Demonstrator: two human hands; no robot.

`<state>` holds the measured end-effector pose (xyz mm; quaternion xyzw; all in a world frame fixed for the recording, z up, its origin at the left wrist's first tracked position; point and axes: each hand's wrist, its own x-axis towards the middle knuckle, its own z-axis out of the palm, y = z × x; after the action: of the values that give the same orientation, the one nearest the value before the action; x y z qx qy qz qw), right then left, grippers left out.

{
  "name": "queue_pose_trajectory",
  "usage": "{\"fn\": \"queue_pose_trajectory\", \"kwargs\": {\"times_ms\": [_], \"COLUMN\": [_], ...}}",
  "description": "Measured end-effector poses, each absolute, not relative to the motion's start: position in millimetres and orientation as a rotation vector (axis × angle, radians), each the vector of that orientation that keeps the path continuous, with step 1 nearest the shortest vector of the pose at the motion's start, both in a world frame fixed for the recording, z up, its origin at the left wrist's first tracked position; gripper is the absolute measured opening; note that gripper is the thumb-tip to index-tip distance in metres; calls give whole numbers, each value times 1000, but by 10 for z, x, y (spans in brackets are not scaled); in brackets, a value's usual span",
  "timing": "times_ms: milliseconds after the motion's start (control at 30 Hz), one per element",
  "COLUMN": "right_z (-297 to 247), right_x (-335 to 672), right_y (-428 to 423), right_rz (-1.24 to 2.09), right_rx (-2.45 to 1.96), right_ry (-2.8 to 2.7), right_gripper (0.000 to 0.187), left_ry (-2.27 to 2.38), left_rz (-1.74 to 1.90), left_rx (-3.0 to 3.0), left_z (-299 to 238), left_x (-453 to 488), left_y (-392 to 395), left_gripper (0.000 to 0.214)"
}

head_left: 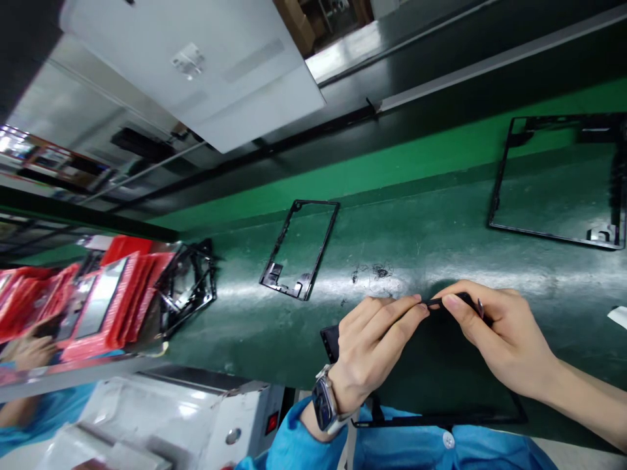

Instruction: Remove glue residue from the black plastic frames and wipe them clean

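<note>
Black frame [441, 419] lies by our shirt [416, 450], near edge L–R; beyond it, our R hand [509, 339] pinches a small dark pc. [469, 302], and L hand [369, 339], nearer to frame's L side, touches its end, grip unclear.

Left hand [375, 339], right hand [499, 329], pinched black piece [434, 303]

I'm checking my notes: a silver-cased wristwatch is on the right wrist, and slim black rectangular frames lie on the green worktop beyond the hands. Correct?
Not quite: the head view shows the silver-cased wristwatch on the wrist of the left hand; slim black rectangular frames lie on the green worktop beyond the hands.
</note>
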<state>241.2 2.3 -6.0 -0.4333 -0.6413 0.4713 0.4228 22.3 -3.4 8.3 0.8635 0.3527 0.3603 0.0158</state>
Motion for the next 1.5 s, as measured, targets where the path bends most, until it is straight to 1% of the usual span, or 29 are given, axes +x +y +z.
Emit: {"fn": "queue_pose_trajectory", "kwargs": {"times_ms": [133, 367, 467, 533, 633, 867, 933, 1067, 1300, 1500], "right_z": [-54, -33, -28, -22, -12, -25, -36, -34, -3, -33], "right_x": [2401, 2417, 2412, 2408, 2408, 2412, 2411, 2411, 2413, 2412], "right_y": [10, -24, -22, -16, -9, -10, -18, -35, -22, -49], "right_rz": [1139, 1107, 1123, 1122, 1117, 1135, 1130, 1123, 1139, 1198], "right_rx": [-1014, -920, -910, -906, -915, -914, -911, -902, -911, -954], "right_ry": [-1614, -1627, -1629, -1634, -1642, -1631, -1623, -1605, -1616, -1578], "right_gripper": [26, 19, 20, 21, 20, 20, 19, 18, 22, 28], "left_ry": [1092, 1115, 1102, 1080, 1070, 1026, 1047, 1071, 1147, 1177], "left_rz": [1141, 1166, 1172, 1169, 1104, 1024, 1053, 1144, 985, 1133], "left_rx": [2692, 2722, 2714, 2717, 2763, 2855, 2838, 2841, 2898, 2828], "left_z": [135, 191, 181, 169, 161, 186, 198, 220, 160, 205], "left_x": [243, 288, 254, 213, 148, 108, 136, 173, 76, 203], "left_y": [-51, -64, -85, -108, -143, -133, -113, -108, -182, -116], "left_gripper": [31, 26, 25, 29, 34, 35, 36, 30, 40, 24]}}
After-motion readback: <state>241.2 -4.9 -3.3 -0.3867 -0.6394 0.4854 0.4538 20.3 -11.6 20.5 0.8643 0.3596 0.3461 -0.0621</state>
